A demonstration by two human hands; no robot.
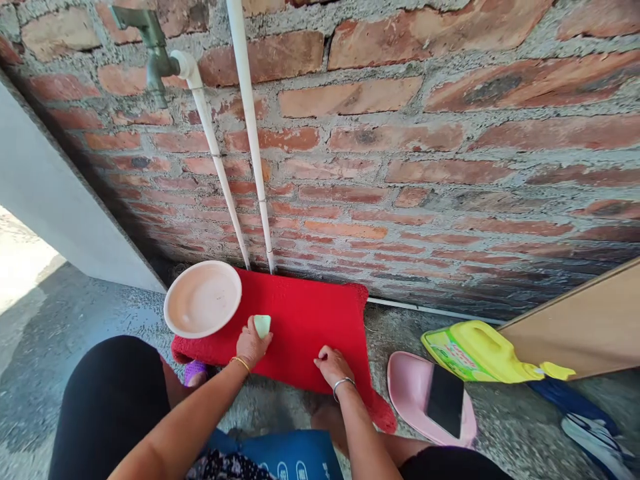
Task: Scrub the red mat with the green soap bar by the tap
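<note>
A red cloth with a thick, fuzzy border lies spread in front of me, by the foot of the wall. My left hand is closed around a pale green bar of soap, low over the cloth's left half. To the right, my right hand rests at the near part of the cloth with its fingers curled in, and I see nothing in them. A light pink basin sits on the cloth's left end; its inside looks pale, with no objects in it.
A brick wall rises behind, with white pipes and a tap. On the right are a pink dustpan-shaped tray with a dark phone on it, and a yellow detergent jug lying on its side.
</note>
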